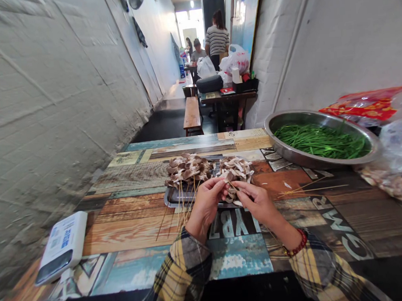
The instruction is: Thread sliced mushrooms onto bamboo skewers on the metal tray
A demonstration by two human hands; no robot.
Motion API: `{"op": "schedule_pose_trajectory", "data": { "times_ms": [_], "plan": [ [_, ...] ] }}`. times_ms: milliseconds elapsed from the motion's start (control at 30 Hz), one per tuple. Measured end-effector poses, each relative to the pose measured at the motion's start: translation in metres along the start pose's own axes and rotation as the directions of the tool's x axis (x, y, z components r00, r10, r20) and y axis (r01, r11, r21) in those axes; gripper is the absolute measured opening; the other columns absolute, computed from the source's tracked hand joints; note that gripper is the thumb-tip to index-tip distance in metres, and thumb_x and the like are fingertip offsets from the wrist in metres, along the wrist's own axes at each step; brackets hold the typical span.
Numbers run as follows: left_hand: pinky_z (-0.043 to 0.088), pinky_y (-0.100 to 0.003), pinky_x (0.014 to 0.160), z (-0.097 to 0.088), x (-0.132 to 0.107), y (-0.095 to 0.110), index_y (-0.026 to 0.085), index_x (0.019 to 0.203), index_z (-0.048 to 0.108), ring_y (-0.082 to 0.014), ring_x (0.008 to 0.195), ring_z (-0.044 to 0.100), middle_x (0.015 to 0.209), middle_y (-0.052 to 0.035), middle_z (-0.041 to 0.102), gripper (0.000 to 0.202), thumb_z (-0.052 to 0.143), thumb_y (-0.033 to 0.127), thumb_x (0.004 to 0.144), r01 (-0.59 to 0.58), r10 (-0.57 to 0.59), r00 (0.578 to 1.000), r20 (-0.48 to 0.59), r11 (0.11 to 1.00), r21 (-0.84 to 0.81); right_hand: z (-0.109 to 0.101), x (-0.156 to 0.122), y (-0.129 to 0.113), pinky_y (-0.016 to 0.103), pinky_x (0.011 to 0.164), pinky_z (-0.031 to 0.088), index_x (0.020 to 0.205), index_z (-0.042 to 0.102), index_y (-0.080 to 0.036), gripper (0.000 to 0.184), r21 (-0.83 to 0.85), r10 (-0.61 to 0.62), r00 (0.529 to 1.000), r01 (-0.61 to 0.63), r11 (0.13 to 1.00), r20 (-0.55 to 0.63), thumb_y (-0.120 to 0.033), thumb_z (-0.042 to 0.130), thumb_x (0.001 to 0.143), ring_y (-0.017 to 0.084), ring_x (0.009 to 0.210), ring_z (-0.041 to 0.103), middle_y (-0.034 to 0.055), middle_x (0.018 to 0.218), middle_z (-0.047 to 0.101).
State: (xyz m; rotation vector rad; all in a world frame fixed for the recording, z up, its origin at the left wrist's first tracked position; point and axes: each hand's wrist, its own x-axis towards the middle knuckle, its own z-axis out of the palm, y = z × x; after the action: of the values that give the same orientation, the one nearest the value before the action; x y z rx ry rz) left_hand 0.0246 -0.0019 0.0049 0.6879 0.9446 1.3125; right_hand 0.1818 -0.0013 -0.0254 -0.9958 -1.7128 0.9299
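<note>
One pale, brown-edged mushroom slice [228, 178]; left hand [208, 202] and right hand [257, 202] both pinch it by fingertips.

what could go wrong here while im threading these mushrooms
1. The left hand pinches a mushroom piece right where the right hand seems to push a skewer, so the tip could prick a fingertip.
2. The finished skewers are heaped with their sticks overhanging the tray; a sleeve might snag and drag them.
3. The white device lies near the table edge and could get knocked off.
</note>
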Motion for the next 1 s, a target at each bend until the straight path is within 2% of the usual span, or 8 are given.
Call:
{"op": "schedule_pose_trajectory", "data": {
  "times_ms": [67, 167, 267, 500, 833, 1000],
  "plan": [
    [0.039, -0.016, 0.046, 0.0005, -0.0006, 0.0000, 0.010, 0.076, 0.067, -0.0064, 0.052, 0.054, 0.065, -0.0022, 0.064, 0.026, 0.080, 0.027, 0.060, -0.005, 0.005, 1.000, 0.006, 1.000, 0.003, -0.0001, -0.0001, 0.0006, 0.023, 0.048, 0.047, 0.112, 0.069, -0.016, 0.033, 0.042, 0.029, 1.000, -0.029, 0.999, 0.001, -0.029, 0.053, 0.086, 0.014, 0.055, 0.060, 0.0033, 0.069, 0.069],
    [0.040, -0.017, 0.047, 0.0005, -0.0005, -0.0001, 0.011, 0.077, 0.066, -0.0064, 0.053, 0.054, 0.066, -0.0015, 0.063, 0.027, 0.080, 0.026, 0.060, -0.020, 0.020, 1.000, 0.008, 1.000, -0.016, -0.0001, -0.0010, 0.0019, 0.022, 0.044, 0.042, 0.116, 0.067, -0.015, 0.036, 0.135, 0.052, 0.998, -0.056, 0.989, 0.029, -0.032, 0.050, 0.089, 0.011, 0.046, 0.050, -0.0014, 0.055, 0.058],
    [0.040, -0.017, 0.047, -0.0008, 0.0010, 0.0000, 0.011, 0.078, 0.065, -0.0065, 0.052, 0.054, 0.066, -0.0015, 0.064, 0.029, 0.080, 0.026, 0.059, -0.017, 0.017, 1.000, -0.001, 0.998, -0.056, -0.0002, -0.0026, 0.0026, 0.022, 0.045, 0.042, 0.121, 0.065, -0.016, 0.038, 0.171, 0.046, 0.997, -0.055, 0.984, 0.057, -0.034, 0.049, 0.090, 0.011, 0.045, 0.049, -0.0024, 0.052, 0.055],
    [0.039, -0.015, 0.045, -0.0021, 0.0024, 0.0010, 0.010, 0.075, 0.064, -0.0048, 0.051, 0.053, 0.064, -0.0010, 0.062, 0.028, 0.080, 0.028, 0.061, 0.042, -0.041, 0.999, 0.006, 0.996, -0.080, -0.0011, -0.0017, -0.0039, 0.026, 0.055, 0.051, 0.118, 0.068, -0.022, 0.036, 0.038, -0.038, 0.998, 0.036, 0.999, 0.047, -0.028, 0.051, 0.087, 0.020, 0.071, 0.066, 0.0035, 0.070, 0.069],
    [0.038, -0.015, 0.044, 0.0001, 0.0018, -0.0002, 0.010, 0.073, 0.063, -0.0048, 0.049, 0.052, 0.064, -0.0008, 0.062, 0.028, 0.079, 0.031, 0.062, 0.029, -0.028, 0.999, 0.017, 0.998, -0.052, -0.0013, -0.0004, -0.0051, 0.028, 0.065, 0.055, 0.121, 0.066, -0.018, 0.038, -0.019, -0.051, 0.997, 0.052, 0.998, 0.063, -0.022, 0.048, 0.088, 0.022, 0.087, 0.068, 0.0054, 0.085, 0.074],
    [0.041, -0.017, 0.047, 0.0015, 0.0003, -0.0020, 0.011, 0.078, 0.065, -0.0068, 0.053, 0.055, 0.067, -0.0018, 0.064, 0.027, 0.078, 0.029, 0.064, -0.050, 0.050, 0.999, 0.000, 0.999, 0.019, -0.0011, -0.0003, -0.0027, 0.036, 0.085, 0.053, 0.123, 0.064, -0.020, 0.038, -0.018, -0.043, 0.997, 0.044, 0.999, 0.069, -0.021, 0.047, 0.089, 0.023, 0.099, 0.067, 0.0060, 0.109, 0.072]
  ]
}}
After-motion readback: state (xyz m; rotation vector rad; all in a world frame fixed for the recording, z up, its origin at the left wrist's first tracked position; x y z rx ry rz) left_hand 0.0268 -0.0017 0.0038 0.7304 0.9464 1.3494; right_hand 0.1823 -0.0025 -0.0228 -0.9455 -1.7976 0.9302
